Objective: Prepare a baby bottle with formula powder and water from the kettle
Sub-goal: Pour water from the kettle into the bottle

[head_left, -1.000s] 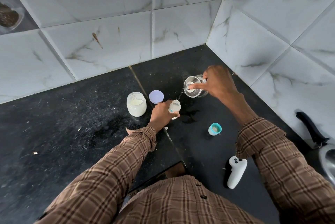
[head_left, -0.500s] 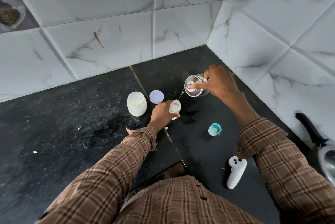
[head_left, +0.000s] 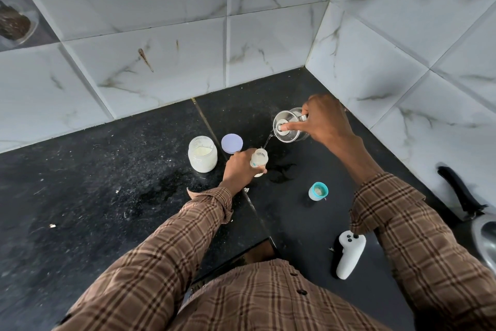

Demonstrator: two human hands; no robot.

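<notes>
My left hand (head_left: 239, 169) grips a small clear baby bottle (head_left: 259, 158) that stands open on the black counter. My right hand (head_left: 325, 121) holds a glass kettle (head_left: 288, 129) with a metal lid tilted to the left, one finger pressed on the lid knob. A thin stream of water runs from the spout into the bottle's mouth. An open jar of pale formula powder (head_left: 202, 154) stands to the left of the bottle, with its lilac lid (head_left: 232, 143) lying flat behind it. The teal-ringed bottle cap with teat (head_left: 318, 191) stands to the right.
A white hand-held controller (head_left: 349, 254) lies on the black counter (head_left: 107, 196) near its front right edge. A black handle (head_left: 456, 191) and a metal pan rim (head_left: 485, 236) sit at the far right. Marble-tiled walls meet in a corner behind the kettle. A wet patch darkens the counter beside the bottle.
The kettle stays tilted over the bottle with water still running. Both hands hold almost the same place; the view has shifted slightly.
</notes>
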